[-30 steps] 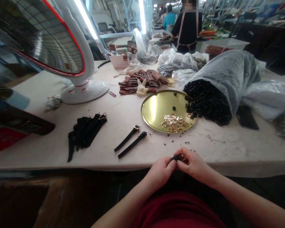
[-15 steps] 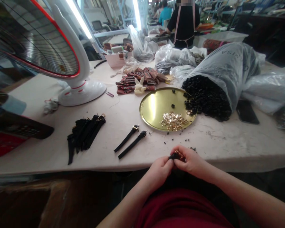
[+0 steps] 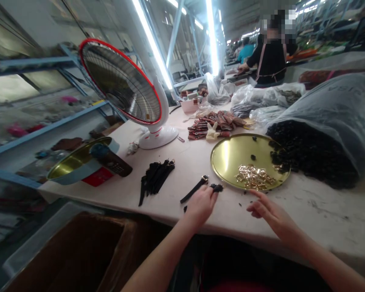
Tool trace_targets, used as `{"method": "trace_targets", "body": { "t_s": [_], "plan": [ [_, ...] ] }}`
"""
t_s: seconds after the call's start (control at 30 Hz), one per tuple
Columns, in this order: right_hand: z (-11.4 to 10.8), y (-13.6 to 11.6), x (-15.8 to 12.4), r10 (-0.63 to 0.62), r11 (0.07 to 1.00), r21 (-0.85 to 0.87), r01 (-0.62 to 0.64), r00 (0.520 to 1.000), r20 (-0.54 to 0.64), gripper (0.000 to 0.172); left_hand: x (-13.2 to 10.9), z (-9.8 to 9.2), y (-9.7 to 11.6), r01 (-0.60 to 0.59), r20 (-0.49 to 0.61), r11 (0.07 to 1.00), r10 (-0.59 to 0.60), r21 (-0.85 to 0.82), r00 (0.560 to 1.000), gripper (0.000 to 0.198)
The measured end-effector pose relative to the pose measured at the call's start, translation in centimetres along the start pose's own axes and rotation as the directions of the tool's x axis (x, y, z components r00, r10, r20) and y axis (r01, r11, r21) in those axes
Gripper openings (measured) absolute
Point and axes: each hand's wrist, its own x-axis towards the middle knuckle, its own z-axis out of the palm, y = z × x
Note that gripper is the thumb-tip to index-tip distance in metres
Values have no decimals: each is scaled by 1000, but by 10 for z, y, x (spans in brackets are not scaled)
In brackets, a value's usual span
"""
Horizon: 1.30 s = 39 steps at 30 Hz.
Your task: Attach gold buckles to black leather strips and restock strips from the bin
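Observation:
My left hand [image 3: 200, 205] rests on the table edge, its fingertips pinched on the buckle end of a black strap [image 3: 216, 187]; the strap's tail shows under the palm. A second black strap [image 3: 194, 190] lies just to the left of it. My right hand [image 3: 266, 211] hovers over the table with its fingers loosely apart and nothing in it, pointing toward the round gold tray [image 3: 228, 158]. A small heap of gold buckles [image 3: 254, 177] lies in the tray, nearest that hand.
A pile of black straps [image 3: 155, 178] lies left. A plastic bag of black loops [image 3: 316, 150] spills onto the tray. A white and red fan [image 3: 124, 89], brown straps [image 3: 215, 121], a gold bowl [image 3: 73, 162] and a cardboard box [image 3: 73, 251] surround me. A co-worker [image 3: 270, 48] stands behind.
My hands have parted. The left carried the strap forward onto the table beside the other straps; the right let go and moved toward the tray. The camera turned left and up.

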Motion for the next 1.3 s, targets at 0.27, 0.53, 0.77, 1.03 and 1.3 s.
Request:
{"method": "trace_targets", "body": {
  "t_s": [0.27, 0.53, 0.77, 1.03, 1.3],
  "plan": [
    [-38, 76, -6, -143, 940, -336, 59, 962, -233, 50, 16, 13, -53, 146, -112, 970, -126, 196, 986, 58],
    [-42, 88, -10, -171, 924, -379, 53, 943, -285, 44, 12, 14, -56, 170, -97, 944, -148, 282, 984, 36],
    [-39, 83, -14, -135, 928, -373, 5, 936, -325, 43, 11, 10, -59, 142, -42, 958, -135, 247, 990, 32],
    [-39, 81, -13, -74, 915, -397, -74, 936, -345, 42, 46, -9, -74, 123, -28, 983, -121, 133, 992, 31],
    [-34, 70, -16, -99, 896, -439, -66, 934, -343, 36, 75, 0, -76, 50, 3, 996, -50, 75, 999, 30]
  ]
}}
